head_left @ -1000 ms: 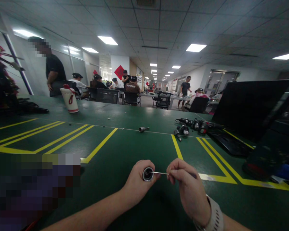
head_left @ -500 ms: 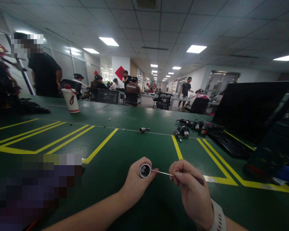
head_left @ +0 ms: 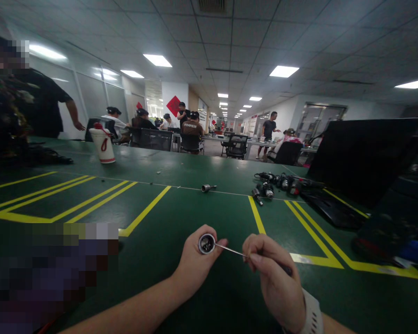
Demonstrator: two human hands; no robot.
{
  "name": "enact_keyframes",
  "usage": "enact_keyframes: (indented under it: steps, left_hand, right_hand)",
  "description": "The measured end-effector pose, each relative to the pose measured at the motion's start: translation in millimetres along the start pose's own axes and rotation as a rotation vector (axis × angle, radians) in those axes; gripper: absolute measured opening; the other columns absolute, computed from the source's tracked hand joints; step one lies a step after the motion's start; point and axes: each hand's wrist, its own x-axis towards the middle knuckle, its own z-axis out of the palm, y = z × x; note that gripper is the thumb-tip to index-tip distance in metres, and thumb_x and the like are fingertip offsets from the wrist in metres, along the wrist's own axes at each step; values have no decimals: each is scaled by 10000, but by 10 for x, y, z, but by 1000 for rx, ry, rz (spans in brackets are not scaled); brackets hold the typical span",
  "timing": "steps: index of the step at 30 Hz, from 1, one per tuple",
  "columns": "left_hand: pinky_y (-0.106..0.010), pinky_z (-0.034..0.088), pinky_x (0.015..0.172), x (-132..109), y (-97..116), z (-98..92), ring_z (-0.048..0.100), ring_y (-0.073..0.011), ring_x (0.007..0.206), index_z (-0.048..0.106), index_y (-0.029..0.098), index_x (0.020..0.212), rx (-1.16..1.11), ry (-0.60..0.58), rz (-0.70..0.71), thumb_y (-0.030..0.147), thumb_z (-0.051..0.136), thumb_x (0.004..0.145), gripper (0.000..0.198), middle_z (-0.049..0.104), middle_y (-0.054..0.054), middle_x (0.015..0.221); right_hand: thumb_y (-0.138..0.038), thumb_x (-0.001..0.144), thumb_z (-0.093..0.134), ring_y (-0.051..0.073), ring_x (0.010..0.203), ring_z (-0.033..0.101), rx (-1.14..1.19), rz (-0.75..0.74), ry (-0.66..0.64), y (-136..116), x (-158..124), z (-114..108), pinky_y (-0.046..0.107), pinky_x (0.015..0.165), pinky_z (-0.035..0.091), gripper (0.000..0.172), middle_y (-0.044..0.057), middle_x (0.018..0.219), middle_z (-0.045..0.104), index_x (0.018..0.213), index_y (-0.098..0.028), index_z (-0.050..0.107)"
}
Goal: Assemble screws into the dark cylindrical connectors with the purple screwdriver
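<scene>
My left hand [head_left: 195, 260] is closed around a small round metal cylinder [head_left: 206, 243], its open end turned toward me. My right hand [head_left: 273, 278] pinches a thin metal tool [head_left: 230, 250] whose tip reaches into the cylinder's opening. Both hands hover just above the green table [head_left: 181, 218], near its front edge. A pale wristband sits on my right wrist.
A loose metal socket [head_left: 206, 188] lies mid-table. Several dark metal parts [head_left: 277, 182] cluster at the right beside a black monitor [head_left: 365, 155] and keyboard [head_left: 330, 208]. A white cup [head_left: 102, 144] stands at the back left. A person in black [head_left: 38, 109] stands far left; others sit beyond.
My left hand has shifted the cylinder slightly left and up, with the tool following it. The person in black at the back left has walked further left.
</scene>
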Motion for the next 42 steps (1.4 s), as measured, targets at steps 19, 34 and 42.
enact_keyframes:
  steps: [19,34,42]
  left_hand:
    - [-269,422,631,-40,-97,24,503,-164,723,468,202,864,251,-285,145,93,637,576,352,534,13,814]
    - [-545,259,1051,-55,-51,9,316,-344,1294,371,212,1304,460,-225,185,321,731,616,784,389,-143,1390]
    - [-507,384,970,79,-128,-24,406,-334,1246,434,255,1284,358,-103,-16,379,650,711,624,420,-99,1388]
  right_hand:
    - [-125,758,635,190,828,543,-466,-171,-140,121,8,129,301,723,422,136,30,896,566,846,-215,582]
    - [-150,739,521,221,802,535,-980,-366,212,281,402,-485,351,724,452,124,57,837,547,843,-203,479]
    - [-106,634,535,293,808,522,-1404,-61,417,466,524,-1442,409,719,417,170,114,843,560,788,-178,527]
